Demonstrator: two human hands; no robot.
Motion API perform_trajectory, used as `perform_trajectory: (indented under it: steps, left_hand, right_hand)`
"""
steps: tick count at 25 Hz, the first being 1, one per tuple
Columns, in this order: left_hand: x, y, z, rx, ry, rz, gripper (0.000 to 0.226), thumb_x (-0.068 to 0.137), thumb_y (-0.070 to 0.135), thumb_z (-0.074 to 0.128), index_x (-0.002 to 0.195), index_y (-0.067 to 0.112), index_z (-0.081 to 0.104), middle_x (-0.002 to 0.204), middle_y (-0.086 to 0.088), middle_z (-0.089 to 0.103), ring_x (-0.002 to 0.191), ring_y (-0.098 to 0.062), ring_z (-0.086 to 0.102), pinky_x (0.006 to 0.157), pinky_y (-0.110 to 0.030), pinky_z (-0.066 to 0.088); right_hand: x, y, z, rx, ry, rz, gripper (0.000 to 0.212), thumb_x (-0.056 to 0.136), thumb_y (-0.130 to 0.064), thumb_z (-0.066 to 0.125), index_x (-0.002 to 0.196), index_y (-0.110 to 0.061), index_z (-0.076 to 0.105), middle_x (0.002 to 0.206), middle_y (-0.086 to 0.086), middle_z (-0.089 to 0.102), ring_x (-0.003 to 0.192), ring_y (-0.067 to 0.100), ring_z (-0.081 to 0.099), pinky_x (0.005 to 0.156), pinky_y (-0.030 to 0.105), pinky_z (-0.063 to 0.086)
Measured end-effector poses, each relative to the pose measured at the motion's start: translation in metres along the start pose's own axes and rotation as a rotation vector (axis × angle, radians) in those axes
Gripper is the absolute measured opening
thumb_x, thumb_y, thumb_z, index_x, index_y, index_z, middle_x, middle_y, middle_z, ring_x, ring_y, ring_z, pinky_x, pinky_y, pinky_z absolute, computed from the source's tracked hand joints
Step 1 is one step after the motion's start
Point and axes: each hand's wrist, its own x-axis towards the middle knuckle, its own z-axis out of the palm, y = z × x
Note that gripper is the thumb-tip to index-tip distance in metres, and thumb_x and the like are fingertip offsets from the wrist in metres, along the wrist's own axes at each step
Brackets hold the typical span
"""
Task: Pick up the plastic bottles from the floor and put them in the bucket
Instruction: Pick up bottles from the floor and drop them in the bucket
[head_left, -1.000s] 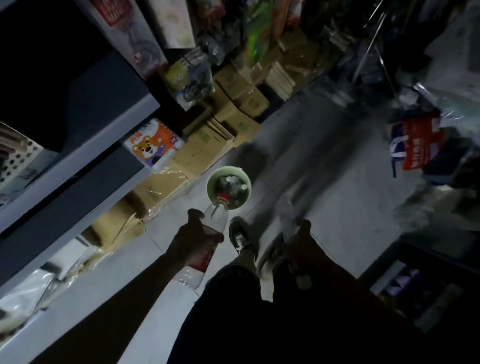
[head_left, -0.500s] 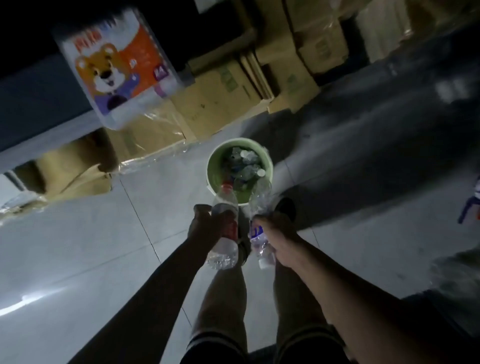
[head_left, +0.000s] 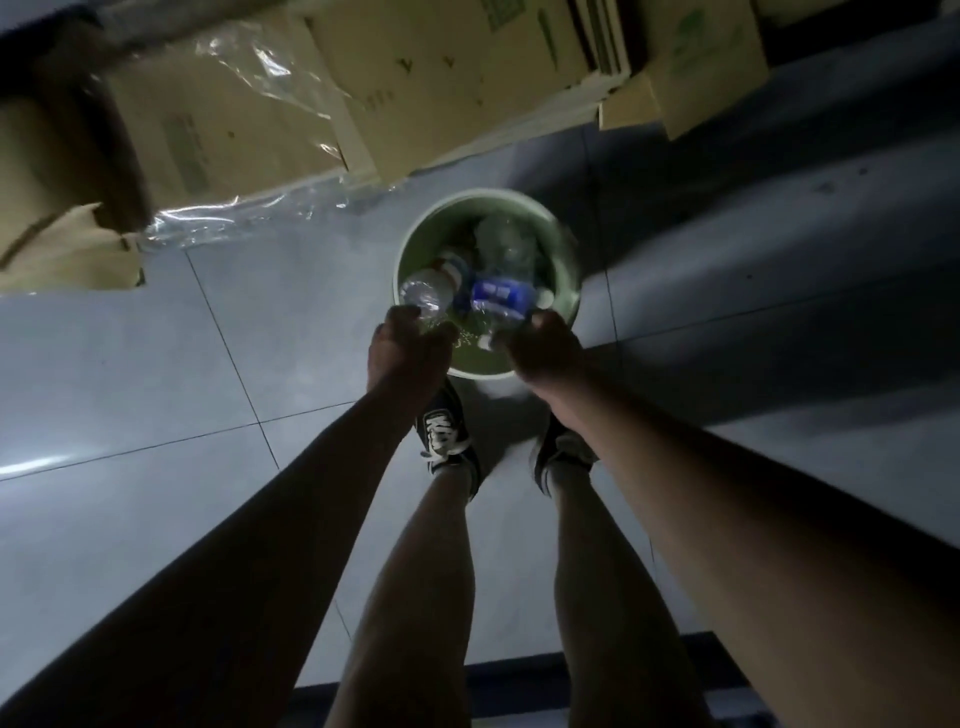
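A pale green bucket (head_left: 563, 249) stands on the tiled floor just ahead of my feet, with several clear plastic bottles lying inside it. My left hand (head_left: 408, 353) hangs over the bucket's near left rim, closed around a clear bottle (head_left: 428, 293) that points into the bucket. My right hand (head_left: 548, 348) is over the near right rim, gripping a clear bottle with a blue label (head_left: 501, 299), also tipped into the bucket. Both bottles' lower ends are hidden by my fingers.
Flattened cardboard boxes (head_left: 415, 78) and a sheet of clear plastic wrap (head_left: 234, 218) line the floor beyond the bucket. My two feet in dark shoes (head_left: 447, 441) stand right behind it. Grey floor tiles spread to the left and right.
The view has tilted down and come closer to the bucket. Both hands have moved forward from in front of the bucket to over its near rim, tipping the bottles into it.
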Motion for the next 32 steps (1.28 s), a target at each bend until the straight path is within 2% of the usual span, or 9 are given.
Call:
perform_trajectory:
  steps: [3, 5, 8, 12, 15, 18, 23, 28, 32]
  left_hand:
    - [-0.036, -0.005, -0.021, 0.101, -0.080, 0.025, 0.012, 0.090, 0.031, 0.067, 0.102, 0.027, 0.066, 0.108, -0.001, 0.071, 0.098, -0.025, 0.066, 0.080, -0.031, 0.049]
    - [-0.064, -0.004, -0.038, 0.222, -0.153, 0.084, 0.020, 0.096, 0.028, 0.060, 0.113, 0.021, 0.070, 0.111, -0.005, 0.072, 0.102, -0.028, 0.067, 0.079, -0.028, 0.044]
    - [-0.127, 0.007, -0.075, 0.322, -0.168, 0.189, 0.023, 0.098, 0.024, 0.057, 0.114, 0.015, 0.070, 0.106, -0.006, 0.074, 0.099, -0.029, 0.069, 0.078, -0.033, 0.050]
    - [-0.228, 0.014, -0.124, 0.394, -0.117, 0.517, 0.019, 0.096, 0.020, 0.060, 0.110, 0.008, 0.065, 0.098, -0.009, 0.072, 0.084, -0.031, 0.070, 0.072, -0.045, 0.058]
    - [-0.294, 0.016, -0.149, 0.406, -0.116, 0.560, 0.033, 0.096, 0.030, 0.060, 0.122, 0.011, 0.059, 0.102, -0.004, 0.072, 0.088, -0.026, 0.070, 0.075, -0.043, 0.059]
    - [-0.357, 0.005, -0.166, 0.405, -0.080, 0.563, 0.042, 0.094, 0.036, 0.065, 0.127, 0.011, 0.061, 0.110, -0.005, 0.071, 0.094, -0.026, 0.070, 0.079, -0.041, 0.058]
    - [-0.437, -0.032, -0.180, 0.395, -0.010, 0.470, 0.036, 0.093, 0.045, 0.060, 0.123, 0.024, 0.061, 0.114, 0.001, 0.068, 0.103, -0.023, 0.068, 0.080, -0.036, 0.055]
    - [-0.506, -0.097, -0.180, 0.287, 0.136, 0.328, 0.039, 0.095, 0.048, 0.053, 0.127, 0.026, 0.058, 0.119, 0.002, 0.067, 0.109, -0.024, 0.065, 0.085, -0.037, 0.055]
    - [-0.564, -0.168, -0.162, 0.175, 0.240, 0.197, 0.041, 0.097, 0.048, 0.050, 0.130, 0.025, 0.055, 0.121, 0.001, 0.066, 0.112, -0.025, 0.063, 0.083, -0.037, 0.053]
  right_hand:
    - [-0.050, 0.017, -0.009, -0.123, 0.003, 0.009, 0.066, 0.086, -0.044, 0.064, 0.144, -0.019, 0.046, 0.130, 0.004, 0.063, 0.111, 0.024, 0.063, 0.090, 0.040, 0.055]
    - [-0.088, 0.026, -0.019, -0.185, -0.003, -0.029, 0.059, 0.088, -0.040, 0.065, 0.138, -0.012, 0.052, 0.127, 0.009, 0.065, 0.110, 0.024, 0.063, 0.087, 0.039, 0.055]
    - [-0.158, 0.027, -0.036, -0.288, -0.044, -0.087, 0.059, 0.091, -0.039, 0.066, 0.141, -0.015, 0.049, 0.133, 0.008, 0.061, 0.115, 0.023, 0.061, 0.097, 0.044, 0.053]
    - [-0.252, 0.006, -0.062, -0.494, -0.094, -0.232, 0.061, 0.092, -0.047, 0.059, 0.144, -0.020, 0.047, 0.141, 0.004, 0.057, 0.123, 0.020, 0.058, 0.103, 0.045, 0.051]
    - [-0.314, -0.015, -0.081, -0.613, -0.109, -0.372, 0.055, 0.089, -0.042, 0.055, 0.138, -0.016, 0.051, 0.135, 0.008, 0.058, 0.120, 0.023, 0.059, 0.103, 0.044, 0.049]
    - [-0.368, -0.032, -0.099, -0.804, -0.089, -0.531, 0.045, 0.093, -0.036, 0.059, 0.132, -0.013, 0.055, 0.130, 0.010, 0.058, 0.118, 0.026, 0.057, 0.102, 0.040, 0.046]
    - [-0.440, -0.045, -0.112, -1.077, -0.055, -0.668, 0.046, 0.091, -0.042, 0.054, 0.132, -0.022, 0.057, 0.132, 0.004, 0.059, 0.122, 0.025, 0.056, 0.096, 0.038, 0.049]
    - [-0.483, -0.031, -0.094, -1.297, -0.130, -0.754, 0.041, 0.091, -0.043, 0.050, 0.128, -0.027, 0.056, 0.132, 0.001, 0.056, 0.126, 0.022, 0.051, 0.103, 0.037, 0.044]
    - [-0.509, -0.008, -0.064, -1.475, -0.205, -0.840, 0.040, 0.089, -0.045, 0.050, 0.125, -0.031, 0.057, 0.131, -0.004, 0.056, 0.123, 0.019, 0.053, 0.100, 0.035, 0.046]
